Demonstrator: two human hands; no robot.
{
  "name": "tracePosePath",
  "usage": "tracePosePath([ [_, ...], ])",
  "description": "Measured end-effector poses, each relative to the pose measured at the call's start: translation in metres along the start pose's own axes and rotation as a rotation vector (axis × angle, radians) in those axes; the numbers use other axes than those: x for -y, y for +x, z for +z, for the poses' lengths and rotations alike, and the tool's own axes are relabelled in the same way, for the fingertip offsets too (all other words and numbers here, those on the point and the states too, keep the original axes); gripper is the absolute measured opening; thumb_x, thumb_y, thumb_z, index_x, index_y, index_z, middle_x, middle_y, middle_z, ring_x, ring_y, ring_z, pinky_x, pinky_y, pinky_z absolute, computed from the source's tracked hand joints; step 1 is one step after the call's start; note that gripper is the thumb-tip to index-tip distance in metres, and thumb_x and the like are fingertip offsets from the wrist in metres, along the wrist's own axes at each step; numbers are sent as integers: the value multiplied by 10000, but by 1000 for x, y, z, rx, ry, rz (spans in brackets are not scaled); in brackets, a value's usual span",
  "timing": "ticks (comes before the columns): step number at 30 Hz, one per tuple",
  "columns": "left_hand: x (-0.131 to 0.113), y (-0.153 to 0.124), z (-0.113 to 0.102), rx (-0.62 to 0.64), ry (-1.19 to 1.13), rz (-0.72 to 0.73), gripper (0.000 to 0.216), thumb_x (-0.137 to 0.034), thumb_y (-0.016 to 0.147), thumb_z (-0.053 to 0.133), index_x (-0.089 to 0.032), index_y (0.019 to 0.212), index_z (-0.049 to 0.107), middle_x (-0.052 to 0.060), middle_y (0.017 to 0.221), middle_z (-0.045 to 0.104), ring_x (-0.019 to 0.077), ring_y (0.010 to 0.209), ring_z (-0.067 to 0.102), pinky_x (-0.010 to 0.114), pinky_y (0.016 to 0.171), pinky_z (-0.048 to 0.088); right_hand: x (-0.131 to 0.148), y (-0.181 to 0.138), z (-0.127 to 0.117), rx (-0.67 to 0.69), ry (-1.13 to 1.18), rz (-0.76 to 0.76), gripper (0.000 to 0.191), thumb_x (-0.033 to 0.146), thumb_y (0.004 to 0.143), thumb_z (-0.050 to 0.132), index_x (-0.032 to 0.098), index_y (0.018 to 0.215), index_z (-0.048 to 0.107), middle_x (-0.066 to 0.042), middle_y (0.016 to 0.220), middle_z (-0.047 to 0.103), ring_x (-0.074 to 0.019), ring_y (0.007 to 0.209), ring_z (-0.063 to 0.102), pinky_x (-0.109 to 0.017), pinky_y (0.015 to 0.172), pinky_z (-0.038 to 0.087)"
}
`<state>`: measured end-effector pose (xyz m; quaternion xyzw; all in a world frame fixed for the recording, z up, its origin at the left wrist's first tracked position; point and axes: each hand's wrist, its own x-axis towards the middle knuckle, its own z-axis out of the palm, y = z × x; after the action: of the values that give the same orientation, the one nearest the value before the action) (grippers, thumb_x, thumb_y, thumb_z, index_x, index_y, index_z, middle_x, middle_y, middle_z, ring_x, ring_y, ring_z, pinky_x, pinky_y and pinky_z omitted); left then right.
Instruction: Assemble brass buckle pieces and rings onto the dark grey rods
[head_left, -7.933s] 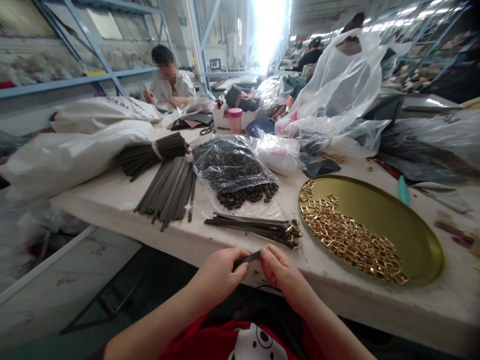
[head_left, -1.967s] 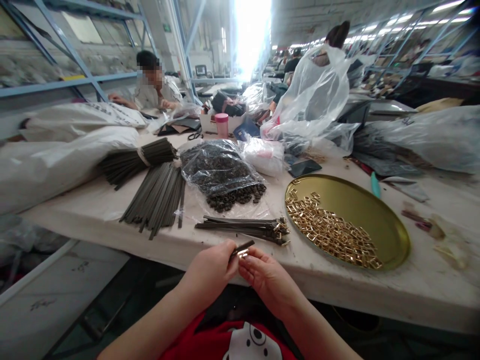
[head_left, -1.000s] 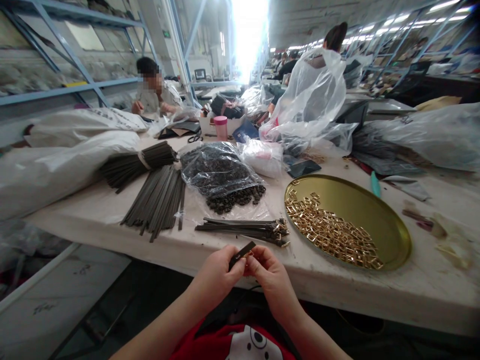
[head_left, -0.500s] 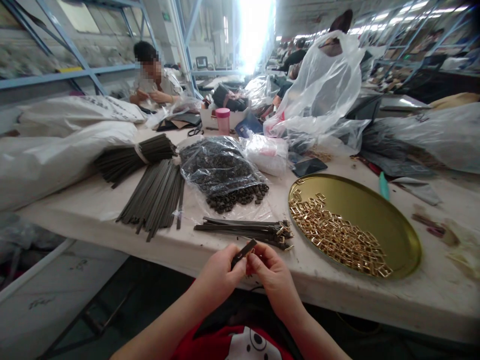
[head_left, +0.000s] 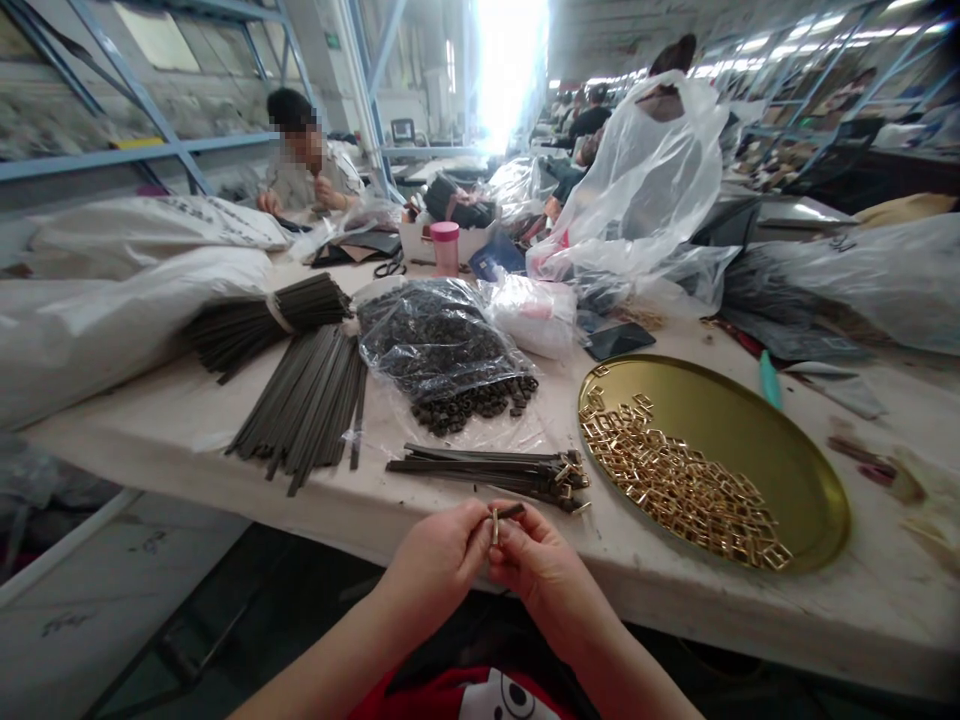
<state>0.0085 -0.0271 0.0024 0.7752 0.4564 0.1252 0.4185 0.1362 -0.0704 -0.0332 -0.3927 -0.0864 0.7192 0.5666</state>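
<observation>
My left hand [head_left: 442,558] and my right hand [head_left: 534,558] meet just in front of the table edge, both pinched on one thin dark strap [head_left: 510,512]. A small gold buckle [head_left: 494,524] sits on the strap between my fingertips. Just beyond my hands lies a pile of dark straps with gold buckles on their ends [head_left: 495,470]. To the right, a round gold tray [head_left: 795,450] holds several loose gold buckles [head_left: 675,480].
Loose dark straps [head_left: 307,400] and a tied bundle [head_left: 262,315] lie at the left, beside white sacks [head_left: 112,320]. A clear bag of small dark parts [head_left: 442,345] sits mid-table. Plastic bags [head_left: 645,190], a pink cup [head_left: 445,245] and a seated person [head_left: 304,150] are farther back.
The strap tip has dropped from tilted up to nearly level, and the gold buckle now shows on it between my fingertips. Both hands stay together at the table edge.
</observation>
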Motion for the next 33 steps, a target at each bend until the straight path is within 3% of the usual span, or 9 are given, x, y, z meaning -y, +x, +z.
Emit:
tracePosePath([
  [5,-1,-3,2,86,-41,-3,235,-311,870,348,-181,751,503,15,723,573,151,666,506,230,596,352,4,0,-2,-24,22,-92,213,274,632,738,190,782,613,53,625,567,-54,542,507,-180,560,443],
  [11,-5,-6,0,80,-177,-7,160,-256,876,353,-169,904,485,14,810,578,140,741,527,236,684,383,-1,-3,-2,7,-147,-180,194,313,693,687,170,769,579,37,651,563,-65,540,490,-193,537,409],
  [19,-9,-9,-3,143,-277,4,117,-219,859,366,-166,812,459,-10,716,541,125,668,504,228,633,389,-8,-10,-2,46,-257,-249,194,315,717,664,180,778,538,39,649,558,-89,549,507,-227,556,406],
  [25,-3,-14,0,83,-179,-52,147,-266,862,366,-163,853,471,-13,695,545,137,659,511,245,624,374,-6,-17,-2,66,-274,-230,211,293,710,673,188,841,545,12,746,598,-114,654,540,-254,645,424],
  [33,-7,-21,1,103,-123,-60,157,-270,861,366,-164,827,477,-13,692,546,138,653,506,239,600,353,-11,-20,-6,28,-285,-207,188,299,711,667,180,827,581,7,750,597,-110,651,525,-240,626,422],
])
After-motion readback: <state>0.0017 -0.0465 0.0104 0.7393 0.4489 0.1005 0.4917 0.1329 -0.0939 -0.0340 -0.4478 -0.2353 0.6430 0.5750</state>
